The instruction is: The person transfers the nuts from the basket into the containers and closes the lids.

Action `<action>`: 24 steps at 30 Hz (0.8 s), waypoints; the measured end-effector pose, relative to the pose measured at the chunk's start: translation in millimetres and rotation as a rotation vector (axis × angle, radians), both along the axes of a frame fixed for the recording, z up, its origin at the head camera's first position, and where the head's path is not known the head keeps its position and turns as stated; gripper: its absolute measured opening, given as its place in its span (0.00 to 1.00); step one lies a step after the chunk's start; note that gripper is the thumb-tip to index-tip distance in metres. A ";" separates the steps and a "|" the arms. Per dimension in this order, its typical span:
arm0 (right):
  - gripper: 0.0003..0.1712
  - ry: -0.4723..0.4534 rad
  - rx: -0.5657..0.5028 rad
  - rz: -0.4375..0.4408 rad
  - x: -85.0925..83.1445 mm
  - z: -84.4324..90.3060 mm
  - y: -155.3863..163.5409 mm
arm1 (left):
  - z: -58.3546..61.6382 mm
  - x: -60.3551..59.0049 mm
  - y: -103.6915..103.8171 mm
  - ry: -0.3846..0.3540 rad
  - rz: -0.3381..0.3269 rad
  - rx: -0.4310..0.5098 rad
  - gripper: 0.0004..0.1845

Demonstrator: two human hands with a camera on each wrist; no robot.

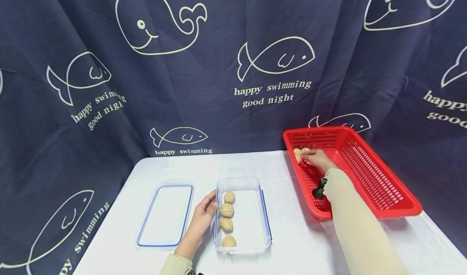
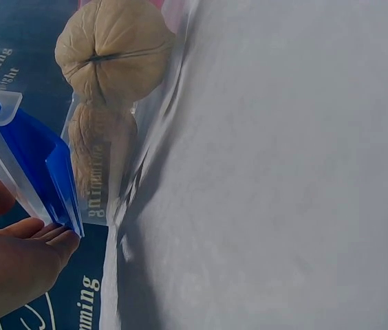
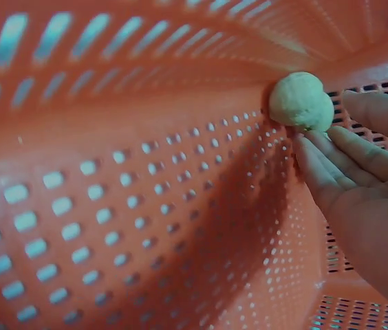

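Inside the red basket [image 1: 368, 178], my right hand [image 1: 316, 158] reaches to the far left corner. Its fingertips are right at the walnuts [image 1: 297, 156] there, and the right wrist view has the thumb and fingers spread apart beside a walnut [image 3: 300, 102]. My left hand [image 1: 202, 214] rests against the left side of a clear plastic box [image 1: 249, 248]. In the left wrist view its fingertips touch the blue latch [image 2: 49, 168], with the thumb apart. Several walnuts [image 1: 227, 210] stand in a row along the box's left wall.
A clear lid with a blue seal [image 1: 166, 215] lies flat on the white tablecloth [image 1: 292, 246], left of the box. Behind the table hangs a dark blue curtain [image 1: 219, 64] with whale and fish drawings. The basket's raised rim surrounds my right hand.
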State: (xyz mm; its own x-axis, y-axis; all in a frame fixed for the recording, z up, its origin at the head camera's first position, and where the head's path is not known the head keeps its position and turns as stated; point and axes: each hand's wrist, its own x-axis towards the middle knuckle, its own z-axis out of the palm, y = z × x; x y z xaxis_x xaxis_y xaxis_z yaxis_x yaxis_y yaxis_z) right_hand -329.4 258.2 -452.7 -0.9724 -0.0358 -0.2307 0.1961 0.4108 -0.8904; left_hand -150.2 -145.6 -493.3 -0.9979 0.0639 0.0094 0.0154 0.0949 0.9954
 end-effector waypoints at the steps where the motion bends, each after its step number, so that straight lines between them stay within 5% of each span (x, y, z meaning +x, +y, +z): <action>1: 0.27 -0.007 -0.001 -0.001 -0.2 -0.9 -1.6 | 0.4 -0.2 0.0 0.001 0.000 0.002 0.26; 13: 0.33 -0.017 -0.100 0.057 -17.7 -26.7 3.9 | 1.8 0.4 -0.8 0.005 0.003 -0.002 0.26; 24: 0.31 -0.091 -0.037 0.011 3.0 -8.1 -7.3 | 2.1 0.7 -0.1 -0.006 -0.009 0.008 0.26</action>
State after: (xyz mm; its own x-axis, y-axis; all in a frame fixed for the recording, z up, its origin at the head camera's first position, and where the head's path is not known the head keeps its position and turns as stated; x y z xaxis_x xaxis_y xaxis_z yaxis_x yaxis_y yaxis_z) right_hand -326.4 250.9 -460.8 -0.9469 -0.0569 -0.3163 0.2724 0.3804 -0.8838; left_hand -149.5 -145.8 -491.2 -0.9973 0.0731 0.0044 0.0107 0.0864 0.9962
